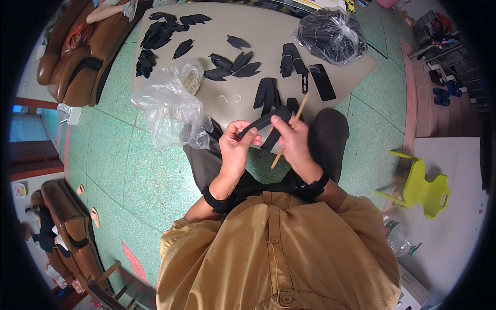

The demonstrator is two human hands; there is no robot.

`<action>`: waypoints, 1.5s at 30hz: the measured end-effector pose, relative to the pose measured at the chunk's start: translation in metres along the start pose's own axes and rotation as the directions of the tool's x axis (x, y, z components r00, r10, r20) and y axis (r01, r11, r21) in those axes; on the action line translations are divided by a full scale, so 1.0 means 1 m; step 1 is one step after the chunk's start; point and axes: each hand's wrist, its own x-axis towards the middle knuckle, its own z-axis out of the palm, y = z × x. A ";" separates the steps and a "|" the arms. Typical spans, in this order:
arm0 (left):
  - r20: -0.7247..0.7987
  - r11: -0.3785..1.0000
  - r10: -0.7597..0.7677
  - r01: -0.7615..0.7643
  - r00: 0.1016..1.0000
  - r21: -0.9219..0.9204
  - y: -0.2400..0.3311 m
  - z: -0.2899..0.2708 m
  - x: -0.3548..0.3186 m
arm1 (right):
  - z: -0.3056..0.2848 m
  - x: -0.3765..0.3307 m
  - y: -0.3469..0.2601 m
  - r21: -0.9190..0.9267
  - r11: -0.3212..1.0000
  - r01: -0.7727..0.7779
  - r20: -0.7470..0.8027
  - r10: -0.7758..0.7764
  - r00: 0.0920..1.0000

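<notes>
Between my hands a black fabric strip (pixel 262 122) is held just over the near edge of the table. My left hand (pixel 236 147) pinches its left end between thumb and fingers. At the other end, my right hand (pixel 293 142) grips the strip, and a thin wooden stick (pixel 278 157) passes slantwise through the same hand. Part of the strip hangs down between the hands. Just beyond them lie folded black strips (pixel 266 94) on the tabletop. Two small pale rubber bands (pixel 236 97) rest to the left of these.
On the beige table (pixel 206 39) are several black leaf-shaped bundles (pixel 157 35), a clear bag with rubber bands (pixel 173 103), a bag of black pieces (pixel 330 36), a phone (pixel 322 82) and another black strip pile (pixel 292 59). A green chair (pixel 421 186) stands right; brown sofas (pixel 82 57) stand left.
</notes>
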 end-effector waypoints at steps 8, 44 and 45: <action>0.364 0.966 -0.241 0.186 0.899 0.180 0.011 -0.009 0.009 | -0.023 0.008 -0.006 -0.402 0.914 -0.063 0.167 0.140 0.976; 0.251 0.974 -0.228 0.216 0.941 0.074 -0.003 -0.017 0.005 | -0.029 -0.005 0.007 -0.343 0.933 -0.112 0.194 0.187 0.963; 0.261 0.972 -0.230 0.210 0.937 0.103 -0.005 -0.019 0.004 | -0.028 -0.006 0.007 -0.351 0.929 -0.120 0.189 0.195 0.962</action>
